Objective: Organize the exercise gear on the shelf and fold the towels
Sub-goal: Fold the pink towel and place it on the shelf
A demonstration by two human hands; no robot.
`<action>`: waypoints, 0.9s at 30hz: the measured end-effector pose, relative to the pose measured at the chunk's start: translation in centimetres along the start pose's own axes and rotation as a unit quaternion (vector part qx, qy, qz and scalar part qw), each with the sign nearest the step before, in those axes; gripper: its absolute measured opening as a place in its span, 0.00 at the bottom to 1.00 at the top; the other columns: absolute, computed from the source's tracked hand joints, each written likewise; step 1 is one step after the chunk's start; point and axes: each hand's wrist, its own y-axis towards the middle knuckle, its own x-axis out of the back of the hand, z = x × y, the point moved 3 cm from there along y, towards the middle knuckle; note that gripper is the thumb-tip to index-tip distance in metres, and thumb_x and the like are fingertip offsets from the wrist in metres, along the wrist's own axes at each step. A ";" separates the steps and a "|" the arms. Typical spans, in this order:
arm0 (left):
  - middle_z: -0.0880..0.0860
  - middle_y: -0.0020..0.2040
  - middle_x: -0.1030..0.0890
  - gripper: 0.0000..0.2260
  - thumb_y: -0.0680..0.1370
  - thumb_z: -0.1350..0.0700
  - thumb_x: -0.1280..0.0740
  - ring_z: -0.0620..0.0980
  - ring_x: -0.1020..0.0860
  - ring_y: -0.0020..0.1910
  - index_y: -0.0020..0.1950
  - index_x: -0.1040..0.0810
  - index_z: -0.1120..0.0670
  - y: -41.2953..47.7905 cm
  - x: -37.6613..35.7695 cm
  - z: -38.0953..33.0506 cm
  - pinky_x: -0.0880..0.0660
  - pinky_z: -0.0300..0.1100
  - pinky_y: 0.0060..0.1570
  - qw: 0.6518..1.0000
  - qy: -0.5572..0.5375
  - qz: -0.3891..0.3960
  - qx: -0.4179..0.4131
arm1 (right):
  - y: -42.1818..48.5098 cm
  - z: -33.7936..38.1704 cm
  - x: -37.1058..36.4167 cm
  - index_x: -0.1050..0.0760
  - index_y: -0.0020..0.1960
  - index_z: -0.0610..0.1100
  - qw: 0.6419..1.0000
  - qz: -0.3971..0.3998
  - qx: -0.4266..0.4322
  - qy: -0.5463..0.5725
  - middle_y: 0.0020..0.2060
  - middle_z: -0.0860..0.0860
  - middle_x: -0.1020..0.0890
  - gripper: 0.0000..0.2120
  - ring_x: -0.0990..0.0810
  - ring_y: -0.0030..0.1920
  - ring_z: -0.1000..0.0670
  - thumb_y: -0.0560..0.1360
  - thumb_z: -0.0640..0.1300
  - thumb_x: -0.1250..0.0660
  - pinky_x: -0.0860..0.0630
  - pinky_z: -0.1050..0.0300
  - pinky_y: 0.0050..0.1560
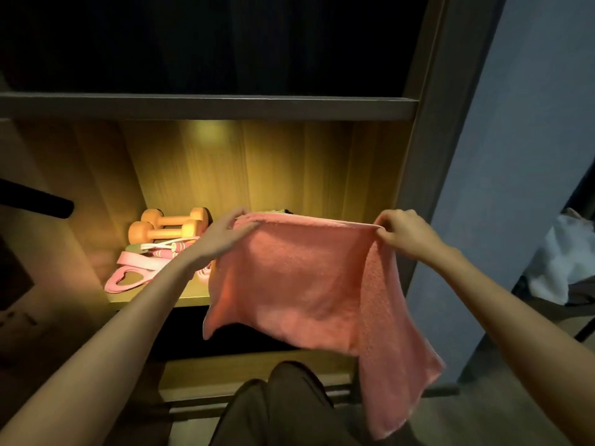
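Head view, left to right: a lit wooden shelf [161,301] carries the exercise gear toward its left side. Two orange dumbbells [167,225] lie side by side at the back. Just in front of them lies a skipping rope [164,247] with pink striped handles and a white cord, and nearer the shelf's front edge rest pink resistance bands [128,278] in loose loops. The left forearm crosses over this gear. The left hand [225,231] has its grip pinched on the upper left corner of a pink towel [296,278]. The towel hangs spread between both hands in front of the shelf, its top edge stretched almost level, its lower edge falling below the shelf board and longer on the right side. Behind the top edge, a bit of another cloth item shows on the shelf, too hidden to identify. The right hand [402,233] has its grip clenched on the towel's upper right corner, fingers curled over the fold. At bottom centre, the person's knee in dark trousers [289,407] shows.
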 end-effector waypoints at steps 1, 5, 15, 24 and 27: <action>0.48 0.45 0.23 0.09 0.79 0.51 0.36 0.43 0.28 0.44 0.52 0.25 0.56 -0.1 0.5 -0.1 0.33 0.36 0.43 1.000 -0.012 -0.009 0.000 | 0.0 0.3 -0.4 0.25 0.54 0.45 1.000 0.009 0.000 -0.024 0.45 0.49 0.20 0.07 0.21 0.43 0.51 0.80 0.45 0.39 0.20 0.54 0.44; 0.51 0.49 0.21 0.11 0.78 0.46 0.35 0.48 0.24 0.46 0.53 0.24 0.53 -0.7 2.3 -0.7 0.27 0.44 0.48 0.994 -0.090 -0.059 0.031 | -0.1 1.4 -2.0 0.37 0.52 0.45 0.999 0.030 0.005 -0.033 0.39 0.48 0.23 0.03 0.23 0.35 0.50 0.81 0.43 0.43 0.25 0.56 0.33; 0.53 0.52 0.25 0.09 0.80 0.50 0.38 0.51 0.25 0.46 0.54 0.30 0.54 -2.0 5.2 1.8 0.25 0.46 0.43 0.976 -0.042 -0.192 0.091 | 1.5 2.7 -3.8 0.29 0.49 0.44 0.988 0.035 -0.046 0.144 0.45 0.46 0.23 0.09 0.22 0.45 0.47 0.83 0.43 0.47 0.29 0.56 0.43; 0.46 0.61 0.29 0.20 0.74 0.39 0.35 0.46 0.29 0.58 0.62 0.28 0.47 -2.0 3.4 1.0 0.33 0.48 0.59 0.988 -0.012 0.006 0.152 | 3.5 8.4 -0.7 0.22 0.53 0.47 0.976 -0.079 0.028 0.202 0.43 0.53 0.20 0.13 0.21 0.43 0.53 0.81 0.52 0.42 0.22 0.57 0.45; 0.41 0.65 0.30 0.23 0.74 0.39 0.33 0.39 0.29 0.58 0.67 0.30 0.42 -1.9 1.5 -0.7 0.33 0.42 0.57 0.996 -0.023 0.027 0.081 | 3.3 10.7 -0.9 0.20 0.50 0.47 0.969 0.008 0.093 0.227 0.43 0.55 0.20 0.11 0.21 0.43 0.56 0.78 0.53 0.37 0.25 0.65 0.40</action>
